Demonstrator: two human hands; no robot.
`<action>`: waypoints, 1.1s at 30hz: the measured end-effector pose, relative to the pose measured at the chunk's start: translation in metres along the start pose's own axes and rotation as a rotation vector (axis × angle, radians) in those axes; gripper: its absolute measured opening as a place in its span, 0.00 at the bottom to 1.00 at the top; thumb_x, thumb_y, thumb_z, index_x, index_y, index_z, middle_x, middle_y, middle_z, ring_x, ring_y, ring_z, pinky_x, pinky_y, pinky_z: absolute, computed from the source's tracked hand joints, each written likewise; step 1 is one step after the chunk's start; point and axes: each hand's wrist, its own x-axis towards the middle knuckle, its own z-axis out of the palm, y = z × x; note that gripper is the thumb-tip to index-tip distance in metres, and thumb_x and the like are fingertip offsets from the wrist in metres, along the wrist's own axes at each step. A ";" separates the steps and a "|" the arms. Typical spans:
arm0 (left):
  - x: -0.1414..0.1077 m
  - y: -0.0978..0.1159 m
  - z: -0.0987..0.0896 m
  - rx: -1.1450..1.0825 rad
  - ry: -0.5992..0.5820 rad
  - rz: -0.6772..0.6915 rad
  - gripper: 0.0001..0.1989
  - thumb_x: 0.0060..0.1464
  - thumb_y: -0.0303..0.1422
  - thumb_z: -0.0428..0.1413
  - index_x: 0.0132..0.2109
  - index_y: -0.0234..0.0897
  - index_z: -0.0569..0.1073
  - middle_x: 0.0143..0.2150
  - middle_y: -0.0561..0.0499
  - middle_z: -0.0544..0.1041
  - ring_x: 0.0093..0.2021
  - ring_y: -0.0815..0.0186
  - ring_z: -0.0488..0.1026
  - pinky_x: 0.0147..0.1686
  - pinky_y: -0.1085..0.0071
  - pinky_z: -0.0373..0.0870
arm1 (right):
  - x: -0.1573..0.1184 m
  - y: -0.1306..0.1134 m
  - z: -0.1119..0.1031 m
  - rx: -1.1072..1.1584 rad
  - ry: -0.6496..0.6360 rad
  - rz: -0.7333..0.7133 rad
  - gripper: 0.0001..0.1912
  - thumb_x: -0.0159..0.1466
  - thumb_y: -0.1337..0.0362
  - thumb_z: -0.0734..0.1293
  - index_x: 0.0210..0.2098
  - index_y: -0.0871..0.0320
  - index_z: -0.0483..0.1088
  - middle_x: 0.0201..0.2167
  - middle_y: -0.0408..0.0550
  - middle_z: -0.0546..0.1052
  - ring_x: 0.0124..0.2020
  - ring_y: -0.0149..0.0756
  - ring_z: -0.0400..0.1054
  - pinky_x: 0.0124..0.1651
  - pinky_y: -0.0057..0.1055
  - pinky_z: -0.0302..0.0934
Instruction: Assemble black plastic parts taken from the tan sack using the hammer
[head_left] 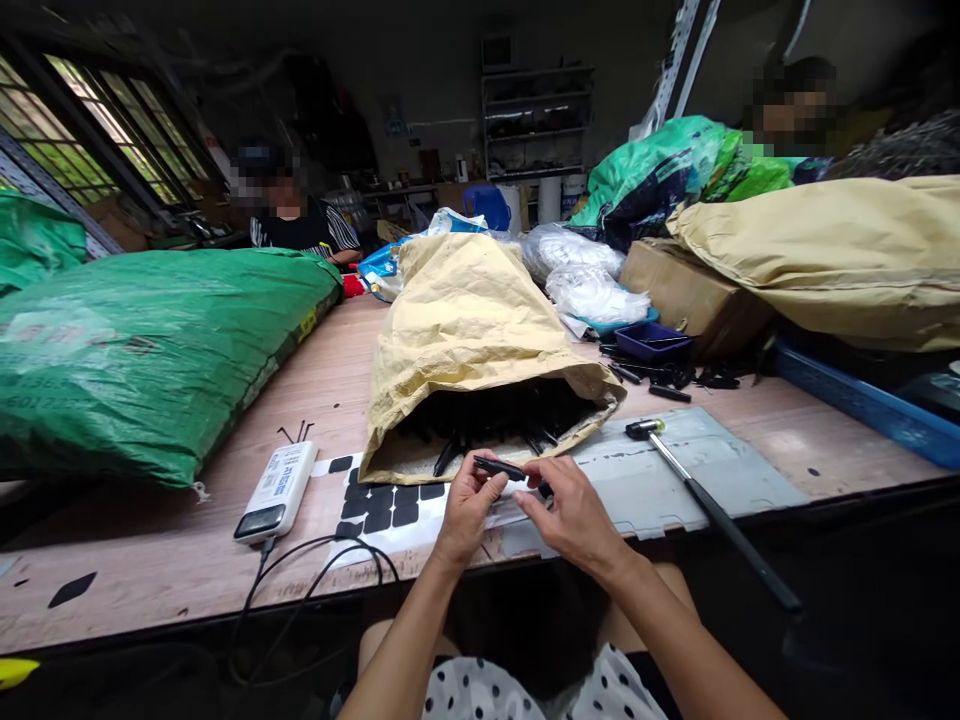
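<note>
My left hand (466, 512) pinches a slim black tube-like piece (498, 467) between thumb and fingers, just in front of the sack's mouth. My right hand (576, 512) has its fingertips at the right end of that piece. A small dark part (545, 490) shows between its thumb and fingers; its kind is unclear. Behind my hands lies an open tan sack (472, 330), its mouth toward me, with many black pieces (450, 455) inside. Under the hands is a white sheet with black rounded-square stickers (379, 505).
At right, a black-handled mallet (712, 510) lies on a grey sheet (697, 470), its handle past the table edge. A white power bank (277, 490) with a cable sits left, near a green sack (150, 350). Beyond are a purple tray (654, 342), a carton (694, 290) and two people.
</note>
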 end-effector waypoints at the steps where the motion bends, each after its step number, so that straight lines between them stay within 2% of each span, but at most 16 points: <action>1: 0.000 0.000 0.000 0.008 -0.008 0.003 0.17 0.55 0.41 0.63 0.46 0.40 0.68 0.39 0.53 0.78 0.41 0.67 0.74 0.45 0.71 0.68 | 0.001 -0.001 0.003 -0.002 -0.007 -0.001 0.08 0.66 0.60 0.67 0.43 0.54 0.72 0.36 0.46 0.76 0.40 0.40 0.65 0.43 0.35 0.59; 6: -0.001 0.004 0.000 0.081 -0.065 0.044 0.17 0.55 0.43 0.63 0.45 0.39 0.69 0.41 0.50 0.77 0.43 0.65 0.73 0.47 0.69 0.68 | 0.001 0.005 0.005 -0.044 -0.012 -0.056 0.07 0.69 0.60 0.64 0.38 0.54 0.72 0.35 0.46 0.76 0.40 0.40 0.64 0.44 0.35 0.57; 13: -0.001 -0.001 -0.004 0.139 -0.050 0.001 0.16 0.51 0.39 0.66 0.44 0.36 0.77 0.39 0.49 0.78 0.40 0.63 0.73 0.44 0.68 0.68 | -0.003 0.009 0.012 -0.045 -0.001 -0.103 0.08 0.70 0.62 0.62 0.34 0.55 0.69 0.32 0.46 0.74 0.38 0.38 0.62 0.41 0.34 0.55; 18: -0.001 -0.002 -0.005 0.121 -0.022 -0.004 0.15 0.48 0.38 0.67 0.41 0.35 0.79 0.37 0.49 0.79 0.37 0.63 0.73 0.42 0.69 0.68 | -0.006 0.007 0.021 -0.028 0.046 -0.084 0.09 0.69 0.63 0.62 0.31 0.56 0.67 0.29 0.45 0.72 0.36 0.37 0.62 0.41 0.34 0.54; 22: -0.002 0.004 -0.003 0.078 -0.011 -0.012 0.16 0.48 0.40 0.68 0.40 0.35 0.79 0.36 0.50 0.78 0.37 0.65 0.72 0.42 0.70 0.67 | -0.005 0.001 0.014 0.037 0.015 -0.046 0.10 0.69 0.60 0.63 0.31 0.55 0.68 0.29 0.44 0.73 0.36 0.37 0.63 0.41 0.34 0.56; 25: -0.002 0.006 -0.002 -0.006 0.013 -0.032 0.16 0.52 0.43 0.65 0.40 0.35 0.77 0.35 0.52 0.77 0.35 0.68 0.71 0.39 0.72 0.67 | 0.001 -0.002 0.001 0.139 -0.030 -0.044 0.12 0.70 0.56 0.63 0.33 0.54 0.71 0.32 0.44 0.75 0.38 0.37 0.66 0.43 0.34 0.59; 28: -0.001 0.004 -0.003 -0.093 0.053 -0.035 0.18 0.55 0.47 0.62 0.40 0.35 0.76 0.34 0.52 0.76 0.32 0.70 0.70 0.36 0.74 0.67 | 0.009 0.008 -0.010 0.152 0.026 0.010 0.14 0.71 0.55 0.60 0.36 0.54 0.73 0.34 0.45 0.77 0.40 0.37 0.67 0.44 0.33 0.61; 33: 0.003 -0.001 -0.005 -0.129 0.085 -0.029 0.20 0.54 0.49 0.63 0.39 0.35 0.74 0.33 0.52 0.73 0.31 0.71 0.68 0.34 0.74 0.67 | 0.014 0.048 -0.016 -0.105 0.213 0.139 0.16 0.71 0.55 0.59 0.40 0.55 0.74 0.38 0.49 0.78 0.41 0.40 0.68 0.47 0.37 0.61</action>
